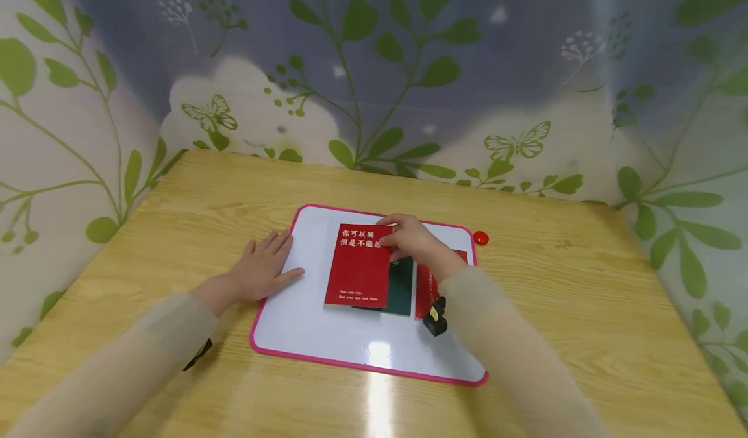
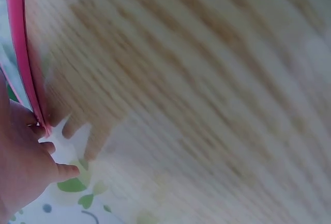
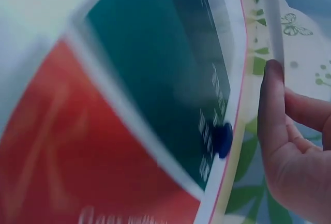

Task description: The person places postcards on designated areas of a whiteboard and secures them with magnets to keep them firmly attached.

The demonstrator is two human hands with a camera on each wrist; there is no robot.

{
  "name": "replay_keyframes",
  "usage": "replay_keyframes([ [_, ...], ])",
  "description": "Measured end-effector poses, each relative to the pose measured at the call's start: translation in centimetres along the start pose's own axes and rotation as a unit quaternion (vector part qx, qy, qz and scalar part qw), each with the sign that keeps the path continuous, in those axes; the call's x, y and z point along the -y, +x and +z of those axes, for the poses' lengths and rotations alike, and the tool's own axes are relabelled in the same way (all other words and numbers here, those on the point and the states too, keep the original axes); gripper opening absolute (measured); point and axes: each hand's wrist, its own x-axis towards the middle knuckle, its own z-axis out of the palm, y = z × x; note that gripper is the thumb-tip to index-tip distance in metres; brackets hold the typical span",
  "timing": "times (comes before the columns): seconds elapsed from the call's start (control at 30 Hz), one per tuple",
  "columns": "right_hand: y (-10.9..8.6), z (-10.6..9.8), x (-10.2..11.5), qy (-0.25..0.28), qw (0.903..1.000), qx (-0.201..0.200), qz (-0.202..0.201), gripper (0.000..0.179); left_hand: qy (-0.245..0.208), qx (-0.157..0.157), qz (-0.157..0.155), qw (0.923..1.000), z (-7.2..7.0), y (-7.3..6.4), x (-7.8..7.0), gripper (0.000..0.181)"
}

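Note:
My right hand (image 1: 411,237) pinches the upper right edge of a red booklet (image 1: 359,269) with white Chinese and English print. In the right wrist view this booklet (image 3: 271,17) shows as a narrow pale strip between thumb and fingers, raised off the board. Partly beneath it, a dark green booklet (image 1: 400,289) lies on a pink-rimmed whiteboard (image 1: 310,334). Another red booklet (image 1: 425,292) lies to the right, partly hidden by my right arm. With fingers spread, my left hand (image 1: 260,270) rests flat over the board's left edge; the left wrist view shows it (image 2: 26,167) at the pink rim.
A red round magnet-like button (image 1: 481,237) sits on the wooden table (image 1: 561,282), just right of the board. The right wrist view shows a dark blue round piece (image 3: 222,140) by the green booklet. A leaf-patterned wall covering (image 1: 386,100) stands behind the table.

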Motion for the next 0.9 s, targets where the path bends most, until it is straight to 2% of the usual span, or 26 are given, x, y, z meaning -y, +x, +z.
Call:
replay_keyframes([
  [0.17, 1.1, 1.3, 0.1, 0.011, 0.9999, -0.011, -0.003, 0.046, 0.005, -0.003, -0.001, 1.0, 0.1, 0.3, -0.3, 0.079],
  [0.37, 1.9, 2.6, 0.6, -0.008, 0.9996, -0.026, -0.01, 0.044, 0.01, -0.005, -0.004, 0.9999, 0.2, 0.4, -0.2, 0.08],
  [0.67, 2.1, 4.2, 1.4, -0.005, 0.9997, -0.025, -0.005, 0.045, 0.023, -0.005, -0.006, 0.9997, 0.1, 0.9, -0.2, 0.081],
  [0.9, 2.2, 4.6, 1.5, -0.001, 0.9996, -0.03, -0.001, 0.045, 0.032, -0.004, -0.007, 0.9995, 0.2, 1.0, -0.2, 0.08],
])
